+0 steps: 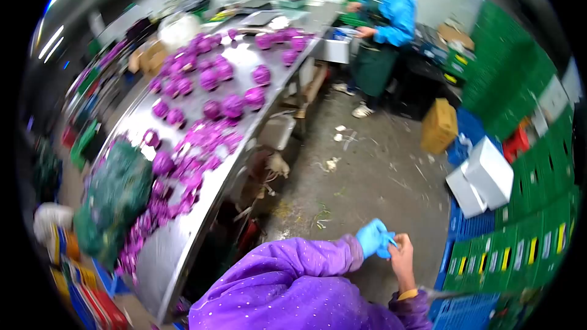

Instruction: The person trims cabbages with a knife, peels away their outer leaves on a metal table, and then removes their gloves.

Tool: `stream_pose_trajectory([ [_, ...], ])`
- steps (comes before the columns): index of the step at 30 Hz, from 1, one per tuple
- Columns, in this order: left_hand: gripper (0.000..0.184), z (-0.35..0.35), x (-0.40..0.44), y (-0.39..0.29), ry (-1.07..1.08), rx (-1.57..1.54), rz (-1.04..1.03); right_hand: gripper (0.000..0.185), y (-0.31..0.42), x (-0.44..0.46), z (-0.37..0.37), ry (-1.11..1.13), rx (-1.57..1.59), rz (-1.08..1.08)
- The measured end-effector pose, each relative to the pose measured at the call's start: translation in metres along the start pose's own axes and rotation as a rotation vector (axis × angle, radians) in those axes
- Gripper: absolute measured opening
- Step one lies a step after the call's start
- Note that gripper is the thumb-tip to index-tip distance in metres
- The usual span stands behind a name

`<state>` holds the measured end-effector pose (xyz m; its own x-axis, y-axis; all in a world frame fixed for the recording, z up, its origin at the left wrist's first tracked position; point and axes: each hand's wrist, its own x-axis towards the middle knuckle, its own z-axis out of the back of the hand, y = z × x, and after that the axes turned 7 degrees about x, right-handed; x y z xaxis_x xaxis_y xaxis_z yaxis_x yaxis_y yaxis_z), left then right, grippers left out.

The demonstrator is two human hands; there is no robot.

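My left hand (369, 238) wears a thin blue glove and sits at the end of a purple, white-dotted sleeve. Bare and closed, my right hand (401, 255) meets it in front of my body. The right thumb and fingers pinch blue glove material (389, 239) at the left fingertips. How the left fingers are bent is too blurred to make out. To the left, purple cabbages (232, 105) and a heap of loose purple leaves (202, 140) lie on a metal table (160, 269), out of reach of both hands.
A green mesh sack (116, 195) bulges at the table's near left. Ahead, a person in blue (394, 15) stands by a white box (336, 50). White foam boxes (483, 177), a cardboard box (439, 125) and stacked green crates (507, 256) line the right. Scraps litter the floor (361, 177).
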<state>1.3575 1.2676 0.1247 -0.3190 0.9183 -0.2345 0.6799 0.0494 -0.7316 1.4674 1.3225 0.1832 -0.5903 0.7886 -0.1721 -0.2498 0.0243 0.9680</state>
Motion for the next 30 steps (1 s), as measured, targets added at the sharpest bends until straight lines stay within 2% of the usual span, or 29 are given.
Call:
stream_pose_trajectory([
  [1, 0.019, -0.005, 0.017, -0.016, 0.008, 0.001, 0.036, 0.007, 0.016, 0.010, 0.009, 0.049, -0.017, -0.163],
  [2, 0.022, -0.009, 0.034, -0.031, 0.015, 0.003, 0.073, 0.011, 0.009, 0.022, 0.017, 0.086, -0.079, 0.004],
  [3, 0.028, -0.010, 0.051, -0.034, 0.036, 0.177, 0.120, 0.012, 0.016, 0.032, 0.027, 0.105, -0.225, 0.094],
  [4, 0.034, -0.014, 0.063, -0.038, 0.134, 0.553, 0.054, 0.015, 0.026, 0.045, 0.040, 0.133, -0.380, 0.178],
  [5, 0.040, -0.017, 0.076, -0.043, 0.243, 0.917, -0.046, 0.017, 0.027, 0.061, 0.060, 0.123, -0.369, 0.199],
  [6, 0.042, -0.027, 0.085, -0.052, 0.264, 0.773, -0.070, 0.015, 0.041, 0.075, 0.082, -0.005, -0.323, 0.250],
  [7, 0.045, -0.039, 0.092, -0.062, 0.273, 0.624, -0.087, 0.013, 0.040, 0.090, 0.111, -0.112, 0.001, 0.054],
  [8, 0.042, -0.045, 0.107, -0.070, 0.209, 0.491, -0.118, 0.013, 0.018, 0.105, 0.134, -0.158, 0.184, 0.064],
  [9, 0.038, -0.047, 0.120, -0.074, 0.139, 0.367, -0.135, 0.014, -0.017, 0.111, 0.144, -0.088, -0.119, 0.019],
  [10, 0.034, -0.041, 0.136, -0.071, 0.032, 0.393, -0.065, 0.015, -0.052, 0.117, 0.155, -0.009, -0.423, -0.003],
  [11, 0.031, -0.038, 0.166, -0.070, -0.071, 0.414, -0.034, 0.017, -0.067, 0.133, 0.161, 0.231, -1.224, -0.092],
  [13, 0.025, -0.034, 0.214, -0.074, -0.277, 0.478, -0.029, 0.017, -0.064, 0.181, 0.183, -0.030, -0.905, 0.113],
  [15, 0.023, -0.018, 0.281, -0.058, -0.214, 0.331, -0.216, 0.019, -0.073, 0.203, 0.187, -0.202, -0.555, 0.283],
  [17, 0.026, -0.072, 0.342, -0.070, -0.340, 0.319, -0.177, 0.021, -0.067, 0.253, 0.197, -0.150, -0.207, 0.408],
  [19, 0.025, -0.117, 0.422, -0.065, -0.308, 0.225, -0.307, 0.025, -0.045, 0.301, 0.211, -0.030, 0.357, 0.074],
  [21, 0.028, -0.163, 0.498, -0.051, -0.288, 0.317, -0.569, 0.027, -0.009, 0.339, 0.230, -0.089, 0.505, 0.131],
  [23, 0.026, -0.208, 0.534, -0.047, -0.344, 0.527, -0.610, 0.030, 0.014, 0.362, 0.241, -0.178, 0.552, 0.216],
  [25, 0.024, -0.240, 0.554, -0.030, -0.326, 0.445, -0.623, 0.033, 0.022, 0.376, 0.252, -0.287, 0.478, 0.331],
  [26, 0.026, -0.250, 0.559, -0.024, -0.278, 0.264, -0.520, 0.033, 0.020, 0.379, 0.258, -0.334, 0.430, 0.350],
  [27, 0.027, -0.252, 0.564, -0.014, -0.296, 0.209, -0.459, 0.035, 0.015, 0.380, 0.270, -0.316, 0.438, 0.379],
  [29, 0.028, -0.255, 0.571, 0.006, -0.321, 0.105, -0.328, 0.036, 0.009, 0.373, 0.290, -0.285, 0.472, 0.247],
  [30, 0.031, -0.257, 0.573, 0.012, -0.334, 0.172, -0.178, 0.036, 0.007, 0.372, 0.293, -0.313, 0.459, 0.256],
])
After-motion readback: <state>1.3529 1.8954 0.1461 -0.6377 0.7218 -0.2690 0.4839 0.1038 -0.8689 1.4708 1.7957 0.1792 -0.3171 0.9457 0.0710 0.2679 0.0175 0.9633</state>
